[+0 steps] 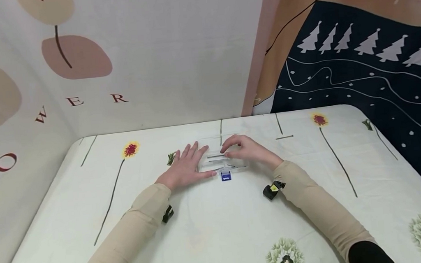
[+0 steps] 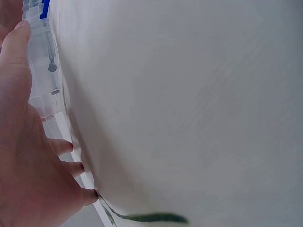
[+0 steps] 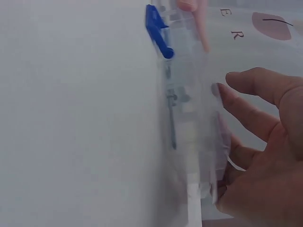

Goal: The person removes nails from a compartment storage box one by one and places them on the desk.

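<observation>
- Head view: lying mid tabletop (image 1: 218, 230) on flowered cloth, a clear plastic box (image 1: 221, 157) w/ blue latch (image 1: 226, 175) facing the person; thin nails showing inside. Left hand (image 1: 185, 166) resting flat vs. box's left end, fingers spread and straight, thumb along the front edge. Right hand (image 1: 245, 148) arching over box's right end, fingers curled down onto the lid. One loose nail (image 1: 284, 137) lying on cloth just right of box, apart from it.
- Left wrist view: left hand (image 2: 28, 156) filling the left edge, fingertips (image 2: 66, 146) pressing vs. box (image 2: 45, 71) side, thumb lying along it; nail heads showing through the wall; blue latch (image 2: 44, 8) at top.
- Right wrist view: right hand (image 3: 265, 156) cupping the box (image 3: 189, 118), fingers bending round lid edge, fingertips touching plastic; blue latch (image 3: 157, 30) up top; nail inside showing through the wall.
</observation>
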Available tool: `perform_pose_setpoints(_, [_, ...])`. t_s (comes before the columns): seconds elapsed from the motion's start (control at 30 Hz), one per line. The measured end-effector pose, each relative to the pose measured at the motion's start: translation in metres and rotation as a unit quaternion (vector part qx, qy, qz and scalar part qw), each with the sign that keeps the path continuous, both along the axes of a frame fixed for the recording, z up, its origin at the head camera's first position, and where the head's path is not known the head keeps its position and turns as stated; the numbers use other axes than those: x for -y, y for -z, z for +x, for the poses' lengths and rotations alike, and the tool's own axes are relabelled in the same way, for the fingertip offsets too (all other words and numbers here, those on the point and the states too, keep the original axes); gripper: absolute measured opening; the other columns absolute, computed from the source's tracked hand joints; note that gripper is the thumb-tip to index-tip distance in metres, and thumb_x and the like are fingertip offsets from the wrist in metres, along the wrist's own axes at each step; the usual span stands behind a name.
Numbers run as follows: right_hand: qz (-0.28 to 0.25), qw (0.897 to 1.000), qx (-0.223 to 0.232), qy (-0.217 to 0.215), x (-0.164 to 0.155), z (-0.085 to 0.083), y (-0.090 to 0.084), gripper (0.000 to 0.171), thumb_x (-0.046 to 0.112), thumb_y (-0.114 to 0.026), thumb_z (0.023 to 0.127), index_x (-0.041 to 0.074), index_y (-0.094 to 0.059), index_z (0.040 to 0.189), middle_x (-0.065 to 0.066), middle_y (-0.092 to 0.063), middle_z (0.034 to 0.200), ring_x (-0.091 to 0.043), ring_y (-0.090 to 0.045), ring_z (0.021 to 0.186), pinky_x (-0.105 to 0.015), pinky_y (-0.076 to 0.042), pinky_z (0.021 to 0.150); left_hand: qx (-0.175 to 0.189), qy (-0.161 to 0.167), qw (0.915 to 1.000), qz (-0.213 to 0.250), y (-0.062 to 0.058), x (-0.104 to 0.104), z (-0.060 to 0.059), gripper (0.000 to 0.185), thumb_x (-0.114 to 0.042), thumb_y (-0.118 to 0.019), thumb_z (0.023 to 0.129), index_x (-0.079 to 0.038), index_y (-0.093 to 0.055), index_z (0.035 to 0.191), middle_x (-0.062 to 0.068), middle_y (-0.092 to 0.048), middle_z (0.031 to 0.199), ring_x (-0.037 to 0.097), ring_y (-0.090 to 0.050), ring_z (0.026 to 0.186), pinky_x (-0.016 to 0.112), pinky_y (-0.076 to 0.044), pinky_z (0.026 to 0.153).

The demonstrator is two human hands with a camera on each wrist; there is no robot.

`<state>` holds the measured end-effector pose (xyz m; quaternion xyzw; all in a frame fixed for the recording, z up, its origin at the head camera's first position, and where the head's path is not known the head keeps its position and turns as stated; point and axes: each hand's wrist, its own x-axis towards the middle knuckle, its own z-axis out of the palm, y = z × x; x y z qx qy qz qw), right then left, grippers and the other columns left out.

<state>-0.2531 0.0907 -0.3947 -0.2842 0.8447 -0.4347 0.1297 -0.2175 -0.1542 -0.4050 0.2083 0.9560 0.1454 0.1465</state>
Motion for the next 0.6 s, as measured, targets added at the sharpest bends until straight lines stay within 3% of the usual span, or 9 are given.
perform_pose_setpoints(0.3, [0.1, 0.995, -0.004, -0.022, 0.0025, 0.0045, 0.0023, 0.024, 0.019, -0.066, 0.089, 0.01, -0.074, 0.11, -0.011, -0.045, 0.14, -0.032, -0.034, 0.132, -0.057, -0.017, 0.107, -0.009, 0.002, 0.9999, -0.006, 0.0005, -0.001, -0.0003, 0.095, -0.075, -0.046, 0.085, -0.022, -0.015, 0.157, 0.015, -0.002, 0.16, 0.038, 0.0, 0.145, 0.059, 0.0, 0.112])
perform_pose_setpoints(0.6, [0.11, 0.994, 0.001, -0.027, 0.0045, 0.0042, 0.0009, 0.019, 0.018, -0.065, 0.089, 0.009, -0.074, 0.104, -0.011, -0.046, 0.135, -0.032, -0.035, 0.128, -0.053, -0.018, 0.106, -0.004, 0.0, 0.9999, -0.009, 0.0023, -0.0007, -0.0024, 0.095, -0.076, -0.046, 0.084, -0.021, -0.016, 0.157, 0.015, -0.001, 0.16, 0.037, 0.001, 0.145, 0.059, 0.0, 0.111])
